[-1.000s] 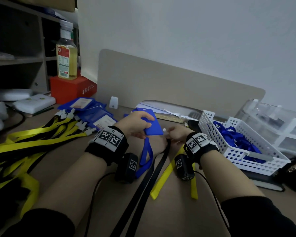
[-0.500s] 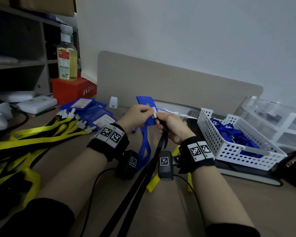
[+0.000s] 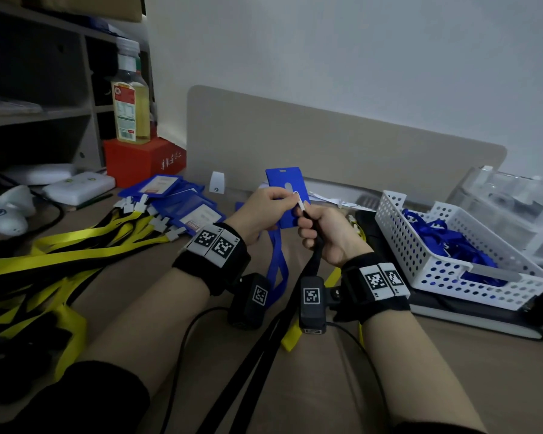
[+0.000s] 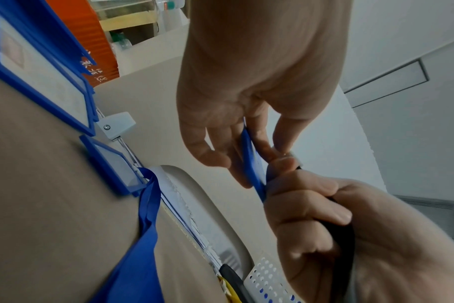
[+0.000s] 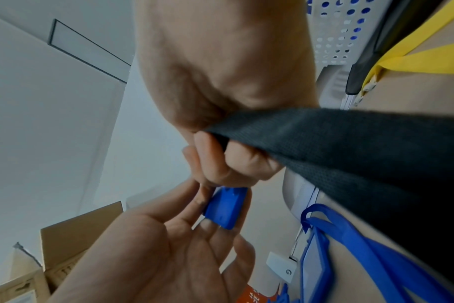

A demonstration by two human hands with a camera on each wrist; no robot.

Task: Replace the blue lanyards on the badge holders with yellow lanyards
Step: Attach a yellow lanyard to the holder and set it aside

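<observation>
Up above the desk, left hand pinched the upright blue holder, right hand fisted round a black strap, its white clip touching the holder's slot, blue lanyard dangled below, yellow lanyards lay left.

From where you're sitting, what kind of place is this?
Probably an office desk: a beige divider panel behind it, shelving on the left, staff badge holders piled on the desk, a white basket of blue lanyards.
</observation>
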